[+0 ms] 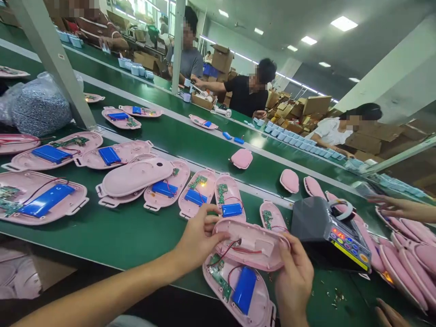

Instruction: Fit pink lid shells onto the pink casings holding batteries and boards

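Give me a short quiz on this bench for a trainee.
1. What are the left hand and right hand holding together?
2. True or false: the blue battery lies in a second shell below the held one, beside a circuit board.
3. What stands on the belt just right of the hands? A. a keypad machine B. a cardboard box C. a blue tub

Key: 1. a pink shell; 2. True; 3. A

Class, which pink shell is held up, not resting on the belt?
The shell gripped between the left hand and right hand; the others rest on the belt.
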`<state>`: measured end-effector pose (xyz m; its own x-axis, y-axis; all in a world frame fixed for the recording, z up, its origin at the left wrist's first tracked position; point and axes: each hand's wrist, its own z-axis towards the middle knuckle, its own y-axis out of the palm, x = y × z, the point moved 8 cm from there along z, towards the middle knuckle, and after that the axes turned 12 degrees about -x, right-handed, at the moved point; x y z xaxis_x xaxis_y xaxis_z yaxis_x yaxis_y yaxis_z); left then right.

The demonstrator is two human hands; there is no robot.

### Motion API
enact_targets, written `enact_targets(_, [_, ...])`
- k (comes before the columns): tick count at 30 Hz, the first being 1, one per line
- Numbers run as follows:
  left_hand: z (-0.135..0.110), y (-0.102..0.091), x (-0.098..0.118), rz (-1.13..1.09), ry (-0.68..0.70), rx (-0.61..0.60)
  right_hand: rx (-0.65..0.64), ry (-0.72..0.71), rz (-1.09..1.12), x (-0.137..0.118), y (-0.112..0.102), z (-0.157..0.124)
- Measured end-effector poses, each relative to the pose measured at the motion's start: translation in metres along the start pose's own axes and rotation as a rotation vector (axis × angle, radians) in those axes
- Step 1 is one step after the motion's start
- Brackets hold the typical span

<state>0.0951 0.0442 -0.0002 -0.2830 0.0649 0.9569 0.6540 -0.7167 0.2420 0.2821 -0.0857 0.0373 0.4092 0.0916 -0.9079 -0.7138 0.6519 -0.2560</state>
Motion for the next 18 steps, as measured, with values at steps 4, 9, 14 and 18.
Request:
enact_targets(4, [0.002,0.006,-0.003,0.071,-0.045,-0.042,-0.281,-0.286,-0.505,-0.049,0.037,0.018])
enact_targets(9, [0.004,0.009,-0.002,0.138,-0.091,-0.061,-0.681,-0.239,-0.602,-0.035,0.087,0.030])
enact_targets(14, [0.010,0.020,0.005,0.418,-0.173,-0.303,-0.648,-0.174,-0.441,-0.036,0.082,0.033])
enact_targets(18, [0.013,0.016,0.008,0.428,-0.169,-0.352,-0.372,-0.148,-0.327,-0.033,0.025,0.017])
